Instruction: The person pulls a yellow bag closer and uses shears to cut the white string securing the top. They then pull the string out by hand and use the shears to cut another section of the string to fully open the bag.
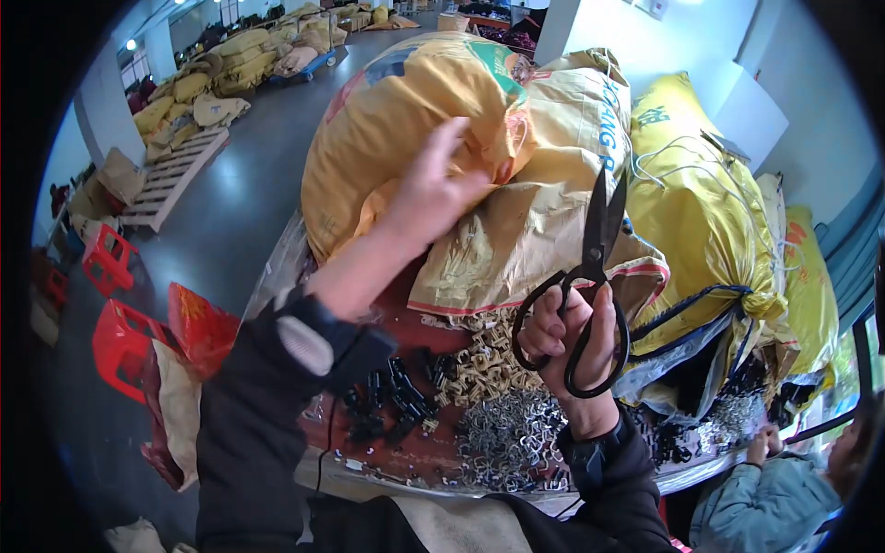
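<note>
My right hand (573, 343) grips a pair of scissors (601, 235) by its large black loop handles. The dark blades point upward, slightly apart, with nothing between them. Reaching up and forward, my left hand (433, 189) is at the front of a big bulging orange-tan woven sack (369, 175). Its fingers are stretched out and a little blurred; I cannot tell whether they touch the cloth. Beside it, a paler tan sack (516, 244) has its red-edged mouth spread over a heap of small gold metal pieces (489, 359).
Silver metal pieces (512, 438) and black pieces (392, 401) lie on the reddish table. Yellow sacks (696, 212) stand at right, near a person in a pale blue jacket (774, 502). Red stools (120, 346), a wooden pallet (175, 175) and piled sacks (240, 64) are left.
</note>
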A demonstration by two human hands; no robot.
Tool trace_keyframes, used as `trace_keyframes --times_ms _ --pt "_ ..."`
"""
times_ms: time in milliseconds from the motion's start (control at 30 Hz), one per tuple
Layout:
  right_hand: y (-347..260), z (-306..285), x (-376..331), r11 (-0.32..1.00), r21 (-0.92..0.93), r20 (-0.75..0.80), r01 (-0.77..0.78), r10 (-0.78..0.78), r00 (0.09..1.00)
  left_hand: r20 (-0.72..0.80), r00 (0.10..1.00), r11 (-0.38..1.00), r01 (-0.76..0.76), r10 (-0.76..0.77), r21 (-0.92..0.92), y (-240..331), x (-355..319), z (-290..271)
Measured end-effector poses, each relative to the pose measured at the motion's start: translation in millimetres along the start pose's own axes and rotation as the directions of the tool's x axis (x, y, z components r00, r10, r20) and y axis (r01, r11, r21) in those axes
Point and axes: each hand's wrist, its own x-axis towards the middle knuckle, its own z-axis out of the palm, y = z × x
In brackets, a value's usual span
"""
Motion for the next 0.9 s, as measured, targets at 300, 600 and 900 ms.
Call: trace_keyframes --times_ms 300,600,900 --pt "-15.3 21.2 -14.9 0.953 -0.275 0.016 0.127 -0.128 0.992 0.459 0.851 0.729 -0.482 0.256 0.486 -32.5 -24.5 85.9" --pt "9.6 32.1 -1.0 0.942 -0.328 0.04 0.071 -0.061 0.997 0.549 0.833 0.919 -0.262 0.06 0.296 -30.7 -47.9 22.7" --pt "25.9 43.1 1.8 0.929 -0.363 0.045 0.073 -0.061 0.997 0.201 0.962 0.931 0.104 -0.183 0.351 -38.1 -64.5 -39.6"
